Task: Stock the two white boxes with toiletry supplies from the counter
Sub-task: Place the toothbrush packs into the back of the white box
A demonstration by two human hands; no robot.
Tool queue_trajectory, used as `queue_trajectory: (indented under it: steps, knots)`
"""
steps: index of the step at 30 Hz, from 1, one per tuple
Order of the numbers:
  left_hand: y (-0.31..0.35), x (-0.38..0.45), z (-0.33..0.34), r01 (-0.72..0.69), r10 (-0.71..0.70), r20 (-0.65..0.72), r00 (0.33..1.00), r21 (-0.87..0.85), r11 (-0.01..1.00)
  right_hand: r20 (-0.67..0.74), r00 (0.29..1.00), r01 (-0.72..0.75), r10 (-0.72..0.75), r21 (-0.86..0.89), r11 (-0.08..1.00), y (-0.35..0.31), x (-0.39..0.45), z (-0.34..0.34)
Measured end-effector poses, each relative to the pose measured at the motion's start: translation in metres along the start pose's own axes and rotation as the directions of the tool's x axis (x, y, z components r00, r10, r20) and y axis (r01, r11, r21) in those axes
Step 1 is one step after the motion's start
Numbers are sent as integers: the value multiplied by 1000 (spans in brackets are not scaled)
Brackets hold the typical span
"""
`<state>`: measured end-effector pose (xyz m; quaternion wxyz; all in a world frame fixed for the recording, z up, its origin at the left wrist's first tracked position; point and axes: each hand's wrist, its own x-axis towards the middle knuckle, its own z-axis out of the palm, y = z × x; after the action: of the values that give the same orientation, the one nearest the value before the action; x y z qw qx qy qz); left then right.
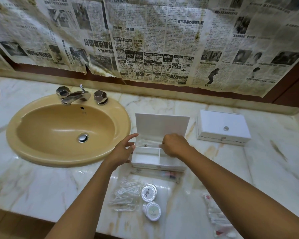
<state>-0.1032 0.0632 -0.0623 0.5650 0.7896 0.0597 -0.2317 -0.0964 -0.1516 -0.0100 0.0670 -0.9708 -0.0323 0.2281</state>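
Our left hand (123, 150), fingers spread loose, rests against the open white box (158, 158); our right hand (174, 145) pinches a clear packet (149, 143) in its rear compartment. Right of it sits one closed white box (223, 126). Below our hands lie clear sachets (126, 195) and two stacks of round soaps (150, 200), labels unreadable

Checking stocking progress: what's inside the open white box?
The open white box has a clear packet in its back compartment; the front-left compartment looks empty. The right hand covers part of the right side.
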Motion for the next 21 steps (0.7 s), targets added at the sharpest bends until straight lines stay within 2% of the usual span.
queue_trajectory:
  steps: [2,4,6,7,9,11,15,21]
  knots:
    - [0,0,0,-1,1,1,1000,-10,1000,-20,1000,6,-7,-14,1000,-5,-7,-3]
    - [0,0,0,-5,5,3,1000,-16,1000,-121,992,36,-38,-22,999,-13,-9,-3]
    - [-1,0,0,-8,8,1,1000,-10,1000,-227,967,114,-113,-7,993,-23,-9,-1]
    - [-1,0,0,-8,8,0,1000,-7,1000,-237,958,167,-161,8,986,-28,-9,1]
    - [-1,-1,0,-12,12,-1,1000,-5,1000,-159,952,265,-262,-4,964,-37,-6,8]
    - [0,-2,2,-19,19,-3,1000,6,1000,-58,954,291,-293,-40,956,-42,-4,16]
    - [1,-2,3,-25,25,-7,1000,9,1000,13,969,248,-248,-68,966,-41,4,29]
    - [-2,-3,2,-34,34,-3,999,15,999,78,983,169,-168,-12,985,-47,2,24]
